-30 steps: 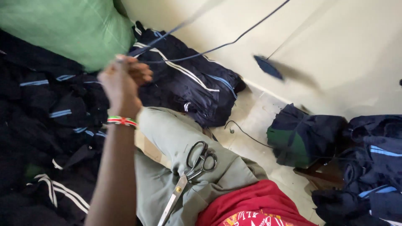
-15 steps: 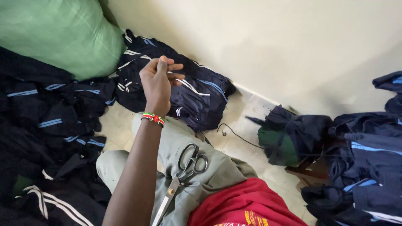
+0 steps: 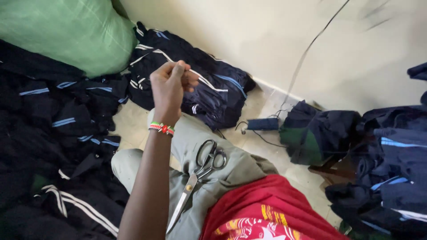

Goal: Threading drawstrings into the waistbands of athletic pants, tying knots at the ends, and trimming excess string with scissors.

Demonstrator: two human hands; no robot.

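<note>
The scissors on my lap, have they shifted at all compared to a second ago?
No. The scissors lie on the same fold of the grey trousers, handles pointing toward the wall, as before; only the camera view shifted.

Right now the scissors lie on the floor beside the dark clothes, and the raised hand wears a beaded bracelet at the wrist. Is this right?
Not quite. The scissors lie on the person's lap, on the grey-green trousers, not on the floor. The head view shows this. The rest holds: the raised left hand wears a beaded bracelet at the wrist.
</note>
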